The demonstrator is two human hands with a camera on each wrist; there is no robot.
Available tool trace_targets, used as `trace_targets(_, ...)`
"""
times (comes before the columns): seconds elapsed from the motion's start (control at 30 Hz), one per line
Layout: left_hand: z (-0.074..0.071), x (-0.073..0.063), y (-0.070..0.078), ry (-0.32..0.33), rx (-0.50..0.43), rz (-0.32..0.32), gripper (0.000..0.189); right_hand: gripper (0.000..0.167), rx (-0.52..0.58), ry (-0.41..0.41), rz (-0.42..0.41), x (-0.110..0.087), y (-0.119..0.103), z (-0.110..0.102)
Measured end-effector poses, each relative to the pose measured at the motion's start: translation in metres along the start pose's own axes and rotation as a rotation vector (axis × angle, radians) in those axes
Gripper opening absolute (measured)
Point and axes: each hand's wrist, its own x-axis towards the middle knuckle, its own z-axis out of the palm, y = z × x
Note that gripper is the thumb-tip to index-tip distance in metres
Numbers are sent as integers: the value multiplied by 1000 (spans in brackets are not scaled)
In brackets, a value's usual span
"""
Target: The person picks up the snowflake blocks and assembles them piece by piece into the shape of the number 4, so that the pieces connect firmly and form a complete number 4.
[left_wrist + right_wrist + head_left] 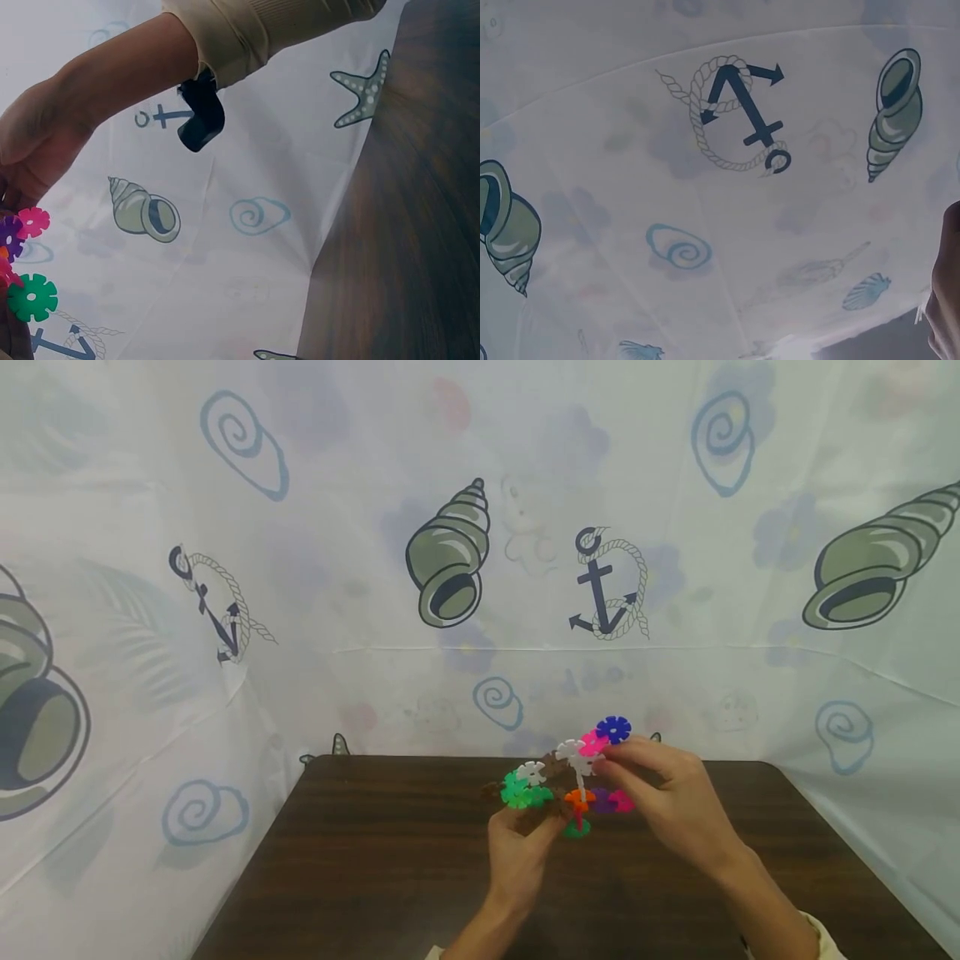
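A joined string of colourful notched plastic snowflake discs [516, 790] is held up over the table in the head view. My left hand [519, 860] grips it from below, thumb and fingertips at the brown discs near its middle. At the upper right, my right hand [686, 802] pinches the pink disc [592, 742] beside a white one, with a blue disc [613, 729] at that end. Orange, purple and pink discs branch off lower right, above a green disc [577, 829]. In the left wrist view, that green disc [32, 298] shows at the left edge.
A dark wood-grain table [360, 860] lies beneath both hands. White cloth [337, 568] printed with shells and anchors hangs behind it and along both sides. A black strap [201, 112] shows below the beige sleeve [232, 34] in the left wrist view.
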Motion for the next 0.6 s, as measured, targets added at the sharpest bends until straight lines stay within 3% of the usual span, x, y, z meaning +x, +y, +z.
trace_targets(0.37, 0, 0, -1, -8, 18, 30, 18, 30, -42, 4, -118, 3, -3, -2)
trace_targets(0.6, 1, -1, 1, 17, 21, -27, 12, 30, -108, -9, -168, 5, -5, -3)
